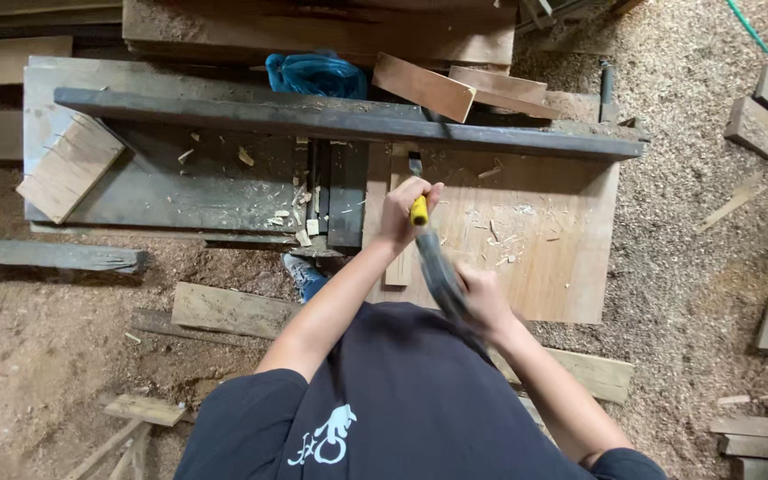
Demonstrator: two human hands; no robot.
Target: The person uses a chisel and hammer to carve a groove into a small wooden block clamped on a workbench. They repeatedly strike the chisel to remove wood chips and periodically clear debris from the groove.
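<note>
1. Nearest the camera was a dark T-shirt [402,400] with a small white print, both bare forearms reaching out from it toward the work.
2. Left hand [404,213] had its fingers wrapped tight round the yellow-handled chisel [418,191], which stood nearly upright with its blade tip down on a narrow wood strip [399,258] lying on the plywood sheet [553,258].
3. Right hand [484,300] was closed on the handle of a hammer [440,267], the head blurred just below the chisel's butt — judged a striking stroke in the middle of chopping a notch.
4. Next, by my reading, the blow called for a square hit on the butt while the left hand kept the blade plumb and the strip from shifting.
5. Pale chips [500,240] lay scattered over the plywood and the dark bench top [180,178] beside it; a long dark beam [348,124] ran across both.
6. Behind the beam sat a blue plastic bag [316,76] and 2 short offcuts [455,89]; a slatted block [70,167] rested on the bench's left end.
7. Sawdust [695,222] covered the floor — loose boards lay about on every side.
</note>
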